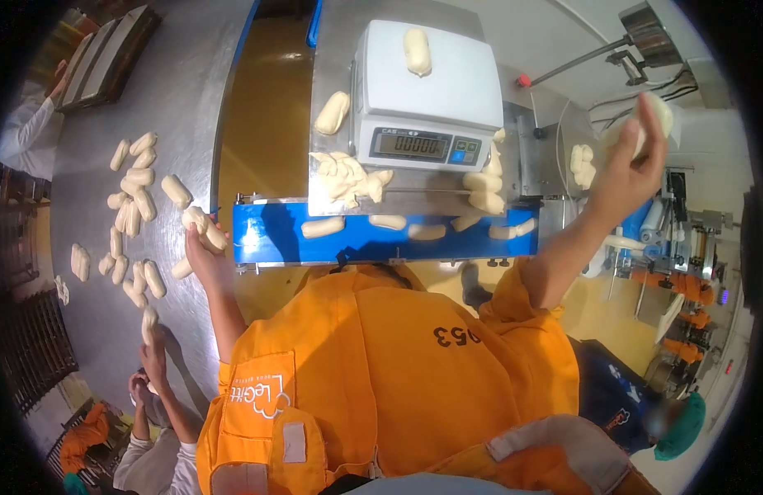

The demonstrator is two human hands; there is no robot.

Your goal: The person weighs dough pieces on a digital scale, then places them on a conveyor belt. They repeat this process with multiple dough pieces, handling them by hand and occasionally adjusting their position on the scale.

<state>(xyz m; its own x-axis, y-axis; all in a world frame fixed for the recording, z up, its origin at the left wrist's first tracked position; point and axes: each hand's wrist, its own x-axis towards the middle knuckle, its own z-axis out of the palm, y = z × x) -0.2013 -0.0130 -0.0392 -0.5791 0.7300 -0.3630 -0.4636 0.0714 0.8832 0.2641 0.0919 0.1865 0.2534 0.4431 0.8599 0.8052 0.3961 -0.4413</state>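
Observation:
My left hand [207, 250] is at the right edge of the steel table, its fingers around pale dough pieces [213, 235]. Another dough roll [176, 190] lies just beyond it. On the right, my raised right hand [635, 154] grips a pale dough piece [658, 117], partly hidden by the fingers and slightly blurred. Between my hands stands a CAS digital scale [428, 93] with one dough roll [416, 51] on its white platform. Torn dough [347, 178] is heaped at its front left, and stacked dough lumps [485, 190] sit at its front right.
Several dough rolls [130, 216] are scattered over the steel table [183, 74]. A blue conveyor belt [276, 244] carries more in front of me. A co-worker's hand [153, 356] holds dough at lower left. Dark trays [109, 59] are stacked at upper left.

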